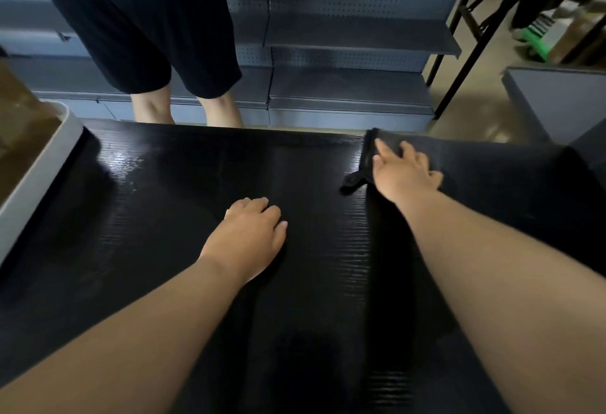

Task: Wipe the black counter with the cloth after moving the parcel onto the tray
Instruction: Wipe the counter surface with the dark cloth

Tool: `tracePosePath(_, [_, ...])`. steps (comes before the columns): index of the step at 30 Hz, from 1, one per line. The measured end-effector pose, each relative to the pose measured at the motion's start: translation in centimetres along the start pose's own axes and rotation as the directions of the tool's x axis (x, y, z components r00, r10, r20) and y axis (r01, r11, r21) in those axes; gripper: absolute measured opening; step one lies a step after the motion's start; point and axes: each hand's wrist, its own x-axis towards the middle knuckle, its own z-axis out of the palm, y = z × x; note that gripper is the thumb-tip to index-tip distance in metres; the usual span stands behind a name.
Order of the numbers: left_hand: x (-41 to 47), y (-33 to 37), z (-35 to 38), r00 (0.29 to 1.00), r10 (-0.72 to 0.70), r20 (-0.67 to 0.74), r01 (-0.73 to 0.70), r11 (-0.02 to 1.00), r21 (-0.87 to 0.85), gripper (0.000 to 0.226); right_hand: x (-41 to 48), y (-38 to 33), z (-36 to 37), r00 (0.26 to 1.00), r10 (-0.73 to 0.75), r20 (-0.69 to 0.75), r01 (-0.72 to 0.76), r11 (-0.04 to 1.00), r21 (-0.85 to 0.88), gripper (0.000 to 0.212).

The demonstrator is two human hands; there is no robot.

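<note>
The glossy black counter [164,216] fills the lower view. A dark cloth [367,157] lies on its far right part, and my right hand [406,170] presses flat on it with fingers spread. My left hand [252,236] rests palm-down on the bare counter near the middle, fingers loosely curled, holding nothing. At the far left stands a grey tray [42,164] with a brown parcel [19,125] inside it; both are cut off by the frame edge.
Another person in dark shorts [137,29] stands just beyond the counter's far edge. Grey metal shelves [354,42] line the back. A black-legged table [465,29] and a grey box [564,102] stand to the right.
</note>
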Motion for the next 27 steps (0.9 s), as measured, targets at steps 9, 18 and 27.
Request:
tracePosePath(9, [-0.1, 0.3, -0.1, 0.998, 0.011, 0.065, -0.018, 0.993, 0.115, 0.043, 1.0, 1.4, -0.9, 0.992, 0.127, -0.02, -0.127, 0.992, 0.027, 0.047])
tracePosePath(18, [-0.6, 0.6, -0.7, 0.999, -0.022, 0.036, 0.019, 0.998, 0.062, 0.039, -4.2, 2.7, 1.1, 0.988, 0.135, -0.07, -0.13, 0.989, 0.072, 0.047])
tracePosePath(27, [-1.3, -1.4, -0.6, 0.998, 0.007, 0.065, -0.003, 0.998, -0.069, 0.047, -15.1, 1.0, 5.7, 0.993, -0.04, -0.11, 0.047, 0.996, 0.071, 0.046])
